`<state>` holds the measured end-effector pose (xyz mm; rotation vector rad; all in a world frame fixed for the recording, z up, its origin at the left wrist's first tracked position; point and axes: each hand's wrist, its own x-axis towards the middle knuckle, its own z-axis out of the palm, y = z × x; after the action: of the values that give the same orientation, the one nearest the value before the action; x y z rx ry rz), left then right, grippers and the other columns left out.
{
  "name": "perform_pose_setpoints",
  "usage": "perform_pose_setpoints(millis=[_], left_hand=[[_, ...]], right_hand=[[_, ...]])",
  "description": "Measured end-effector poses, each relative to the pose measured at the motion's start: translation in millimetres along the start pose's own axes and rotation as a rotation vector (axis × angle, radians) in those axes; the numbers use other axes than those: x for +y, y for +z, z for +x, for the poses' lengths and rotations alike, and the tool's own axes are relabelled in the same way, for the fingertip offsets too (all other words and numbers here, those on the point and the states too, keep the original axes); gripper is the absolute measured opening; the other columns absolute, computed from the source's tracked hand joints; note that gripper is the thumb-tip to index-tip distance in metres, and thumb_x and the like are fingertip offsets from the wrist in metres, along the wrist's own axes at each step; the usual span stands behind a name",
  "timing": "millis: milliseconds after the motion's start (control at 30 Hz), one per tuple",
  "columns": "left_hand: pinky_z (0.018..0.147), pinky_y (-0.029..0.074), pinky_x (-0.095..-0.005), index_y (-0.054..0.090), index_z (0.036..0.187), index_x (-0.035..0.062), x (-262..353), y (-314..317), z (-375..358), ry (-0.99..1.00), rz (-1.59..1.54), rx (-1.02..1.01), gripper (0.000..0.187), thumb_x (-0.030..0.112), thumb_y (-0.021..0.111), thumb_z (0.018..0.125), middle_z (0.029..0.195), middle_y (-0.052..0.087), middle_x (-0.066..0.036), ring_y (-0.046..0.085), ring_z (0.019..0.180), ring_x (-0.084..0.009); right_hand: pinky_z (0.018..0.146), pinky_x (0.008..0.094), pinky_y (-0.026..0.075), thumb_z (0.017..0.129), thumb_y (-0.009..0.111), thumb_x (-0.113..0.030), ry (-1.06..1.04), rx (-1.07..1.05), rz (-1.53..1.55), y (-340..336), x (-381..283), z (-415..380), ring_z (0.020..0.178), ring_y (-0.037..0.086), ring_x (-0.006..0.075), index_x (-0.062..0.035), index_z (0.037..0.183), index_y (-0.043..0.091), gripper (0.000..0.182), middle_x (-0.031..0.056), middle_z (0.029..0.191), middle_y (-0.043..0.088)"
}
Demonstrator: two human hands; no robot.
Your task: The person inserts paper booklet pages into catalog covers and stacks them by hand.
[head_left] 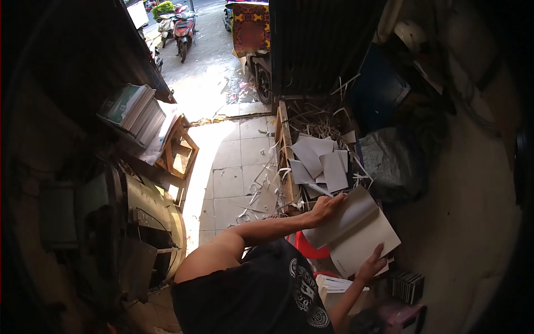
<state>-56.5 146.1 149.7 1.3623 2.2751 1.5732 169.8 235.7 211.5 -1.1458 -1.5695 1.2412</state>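
Note:
An open book with pale, mostly blank pages is held between my two hands. My left hand is closed on its upper edge, where a leaf curls up. At the lower right edge, my right hand grips the book with the thumb lying on the page; the fingers underneath are hidden. Beneath the book, a red rounded object shows in part. A stack of white-paged books or paper stands close to my right forearm.
Loose white sheets and paper strips fill a wooden-sided bin ahead. Grey plastic sheeting lies beside it. Stacked books rest on a wooden stand at left. Paper scraps litter the tiled floor. Motorbikes stand outside.

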Motion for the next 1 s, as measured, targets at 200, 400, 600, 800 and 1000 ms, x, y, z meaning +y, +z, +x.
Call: perform_pose_setpoints(millis=[200,400,600,800,1000], left_hand=[[0.048,0.040,-0.0474,0.046,0.086,0.0049,29,-1,5,0.138,-0.124,-0.092,0.025,0.027,0.049,0.097,0.061,0.054,-0.020,0.056,0.058,-0.0406],[0.053,0.045,-0.0430,0.063,0.092,0.0037,-5,-21,18,-0.063,-0.173,0.078,0.026,0.026,0.050,0.097,0.067,0.056,-0.021,0.059,0.060,-0.0379],[0.055,0.042,-0.0451,0.056,0.085,0.0014,59,18,-16,0.199,-0.399,-0.154,0.019,0.018,0.055,0.094,0.065,0.052,-0.024,0.054,0.061,-0.0432],[0.061,0.044,-0.0458,0.061,0.075,-0.0038,-192,-176,17,-0.665,0.077,0.713,0.047,0.034,0.044,0.097,0.068,0.062,-0.023,0.059,0.062,-0.0363],[0.078,0.046,-0.0511,0.058,0.107,-0.0024,-315,-211,-18,-0.950,-0.012,0.811,0.044,0.035,0.039,0.096,0.097,0.066,-0.020,0.061,0.089,-0.0412]], right_hand=[[0.078,0.0306,0.048,0.096,0.056,-0.034,-0.252,-0.005,-0.233,25,-11,-4,0.087,0.060,0.0205,0.0097,0.113,0.058,0.047,0.0158,0.101,0.064],[0.078,0.0360,0.048,0.096,0.054,-0.040,-0.135,0.061,-0.200,-19,3,1,0.084,0.061,0.0234,0.0110,0.109,0.060,0.053,0.0187,0.100,0.066],[0.083,0.0375,0.044,0.096,0.053,-0.039,-0.292,0.019,-0.272,25,6,-11,0.090,0.059,0.0293,0.0090,0.112,0.057,0.051,0.0220,0.104,0.064],[0.086,0.0379,0.051,0.093,0.053,-0.048,0.171,0.449,0.332,-185,60,15,0.103,0.061,0.0313,0.0064,0.129,0.048,0.066,0.0203,0.124,0.057],[0.080,0.0393,0.055,0.096,0.053,-0.039,0.026,0.550,-0.094,-285,35,-3,0.096,0.062,0.0279,0.0091,0.125,0.048,0.056,0.0225,0.119,0.058]])
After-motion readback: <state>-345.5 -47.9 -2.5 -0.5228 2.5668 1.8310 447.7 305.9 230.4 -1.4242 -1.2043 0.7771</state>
